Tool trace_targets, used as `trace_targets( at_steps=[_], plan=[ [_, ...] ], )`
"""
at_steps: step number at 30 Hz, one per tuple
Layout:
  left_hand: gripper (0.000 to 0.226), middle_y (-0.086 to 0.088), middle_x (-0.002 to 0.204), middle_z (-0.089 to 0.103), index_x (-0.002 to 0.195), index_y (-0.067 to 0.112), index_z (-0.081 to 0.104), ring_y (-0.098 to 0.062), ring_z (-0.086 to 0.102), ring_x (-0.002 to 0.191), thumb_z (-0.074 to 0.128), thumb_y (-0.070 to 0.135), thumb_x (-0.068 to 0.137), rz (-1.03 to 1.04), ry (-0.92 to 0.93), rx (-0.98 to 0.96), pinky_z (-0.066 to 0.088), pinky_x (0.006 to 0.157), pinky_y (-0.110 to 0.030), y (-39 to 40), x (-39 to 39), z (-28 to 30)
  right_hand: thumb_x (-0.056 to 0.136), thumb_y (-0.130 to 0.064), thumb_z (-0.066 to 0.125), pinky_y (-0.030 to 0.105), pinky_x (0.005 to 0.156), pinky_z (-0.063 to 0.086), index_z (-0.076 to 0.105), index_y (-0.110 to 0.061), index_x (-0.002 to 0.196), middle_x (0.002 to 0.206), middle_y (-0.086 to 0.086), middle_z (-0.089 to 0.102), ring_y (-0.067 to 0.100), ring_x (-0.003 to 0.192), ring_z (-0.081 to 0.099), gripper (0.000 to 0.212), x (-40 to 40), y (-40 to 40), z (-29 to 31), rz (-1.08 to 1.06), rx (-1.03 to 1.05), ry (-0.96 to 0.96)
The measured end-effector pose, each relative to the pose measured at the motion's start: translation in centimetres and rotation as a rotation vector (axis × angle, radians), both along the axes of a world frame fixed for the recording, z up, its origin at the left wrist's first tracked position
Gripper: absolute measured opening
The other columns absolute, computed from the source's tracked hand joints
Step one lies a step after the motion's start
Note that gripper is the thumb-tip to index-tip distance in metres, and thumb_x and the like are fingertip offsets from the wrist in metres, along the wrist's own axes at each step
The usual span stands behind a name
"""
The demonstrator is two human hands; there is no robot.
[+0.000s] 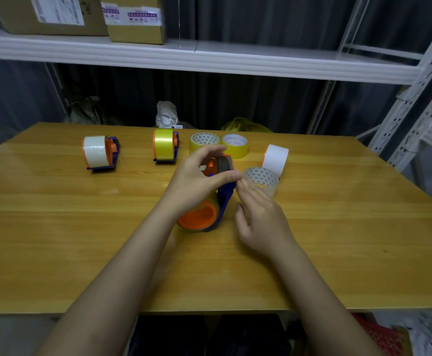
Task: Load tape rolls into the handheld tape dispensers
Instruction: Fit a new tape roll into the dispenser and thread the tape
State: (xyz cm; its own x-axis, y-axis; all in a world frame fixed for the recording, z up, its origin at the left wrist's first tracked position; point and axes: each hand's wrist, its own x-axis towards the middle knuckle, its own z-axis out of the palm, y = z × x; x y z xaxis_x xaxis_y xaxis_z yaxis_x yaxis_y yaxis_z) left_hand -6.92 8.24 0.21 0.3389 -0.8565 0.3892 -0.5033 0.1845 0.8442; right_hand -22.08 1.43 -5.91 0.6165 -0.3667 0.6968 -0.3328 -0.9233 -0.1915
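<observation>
A blue and orange tape dispenser (209, 211) rests on the wooden table (81, 240) at its middle, with a clear roll around its orange hub. My left hand (197, 181) grips the dispenser's upper end, thumb and fingers around it. My right hand (258, 214) is just to its right, fingertips touching the dispenser's blue edge near the left thumb; whether it pinches tape I cannot tell. Two loaded dispensers stand farther back: one with white tape (99, 153), one with yellow tape (165, 145).
Loose rolls lie behind and right of my hands: two yellow ones (204, 142) (235, 145), a white one (276, 158) and a clear one (261, 179). A white shelf (209, 57) with cardboard boxes (135, 19) hangs above the table's far edge. A metal rack (415, 111) stands at right.
</observation>
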Motion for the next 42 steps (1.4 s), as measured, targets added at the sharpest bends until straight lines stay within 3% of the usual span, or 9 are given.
trace_targets(
  at_steps=[4,6,10,14,20,25,30,35,42],
  plan=[
    [0.052,0.008,0.116,0.06,0.117,0.026,0.058,-0.007,0.055,0.109,0.076,0.045,0.072,0.209,0.063,-0.091,0.047,0.089,-0.022,-0.6,0.2,0.0,0.085,-0.015,0.042,0.029,0.111,0.024,0.045,0.0,0.14,0.145,0.015,0.047,0.027,0.134,0.045,0.057,0.7,0.1,0.7,-0.065,0.06,0.174],
    [0.056,0.007,0.116,0.058,0.119,0.024,0.057,-0.009,0.055,0.107,0.075,0.048,0.072,0.299,0.08,-0.132,0.048,0.087,-0.024,-0.7,0.6,0.7,0.092,-0.022,0.042,0.024,0.111,0.023,0.043,-0.006,0.143,0.147,0.009,0.046,0.023,0.137,0.042,0.053,0.6,0.4,1.0,-0.067,0.227,0.111],
    [0.067,0.009,0.113,0.047,0.126,0.019,0.053,-0.002,0.049,0.102,0.074,0.05,0.071,0.345,-0.014,-0.126,0.043,0.08,-0.013,-0.5,0.4,2.1,0.094,-0.039,0.051,0.037,0.102,0.046,0.048,-0.017,0.141,0.136,-0.001,0.057,0.014,0.126,0.051,0.052,1.5,0.7,2.2,0.018,0.51,-0.111],
    [0.071,0.006,0.114,0.046,0.127,0.02,0.051,-0.006,0.049,0.101,0.073,0.055,0.07,0.389,-0.017,-0.101,0.043,0.077,-0.016,-0.5,0.3,2.6,0.092,-0.037,0.058,0.045,0.073,0.055,0.058,-0.02,0.132,0.109,0.0,0.07,0.019,0.094,0.064,0.044,2.4,0.5,2.8,-0.014,0.411,-0.148],
    [0.073,0.005,0.115,0.051,0.125,0.023,0.049,-0.011,0.053,0.105,0.071,0.063,0.068,0.427,0.096,-0.049,0.051,0.088,-0.035,-0.6,0.7,2.3,0.085,-0.027,0.069,0.045,0.081,0.053,0.042,-0.026,0.142,0.12,-0.002,0.065,0.022,0.105,0.06,0.063,3.0,0.5,2.5,0.02,0.468,-0.025],
    [0.072,0.008,0.104,0.055,0.115,0.023,0.058,-0.007,0.057,0.097,0.062,0.074,0.064,0.301,0.162,-0.037,0.05,0.084,-0.026,0.0,0.6,2.7,0.089,-0.009,0.061,0.046,0.08,0.052,0.054,-0.019,0.133,0.108,0.004,0.069,0.024,0.096,0.064,0.046,2.9,0.1,2.3,-0.044,0.502,-0.179],
    [0.036,0.014,0.104,0.062,0.108,0.026,0.062,0.003,0.057,0.094,0.036,0.049,0.097,0.107,0.378,0.033,0.047,0.078,-0.018,0.5,2.2,2.5,0.086,0.008,0.058,0.024,0.092,0.051,0.056,-0.031,0.116,0.107,-0.012,0.066,0.002,0.1,0.063,0.05,2.7,-0.1,1.9,0.13,0.871,-0.275],
    [0.04,-0.004,0.111,0.069,0.111,0.02,0.065,-0.018,0.064,0.106,0.039,0.046,0.097,-0.06,0.545,0.131,0.05,0.09,-0.031,0.9,2.6,1.6,0.086,0.014,0.054,0.027,0.092,0.051,0.057,-0.036,0.108,0.11,-0.004,0.068,0.013,0.107,0.064,0.055,2.9,0.2,1.5,0.219,0.963,-0.305],
    [0.034,-0.003,0.095,0.074,0.104,0.016,0.064,-0.018,0.069,0.094,0.045,0.043,0.095,-0.088,0.651,0.136,0.053,0.088,-0.036,1.0,2.3,1.8,0.088,0.014,0.053,0.029,0.086,0.055,0.056,-0.016,0.124,0.115,0.009,0.068,0.022,0.104,0.067,0.047,3.1,0.1,1.3,0.282,1.076,-0.31]
  ],
)
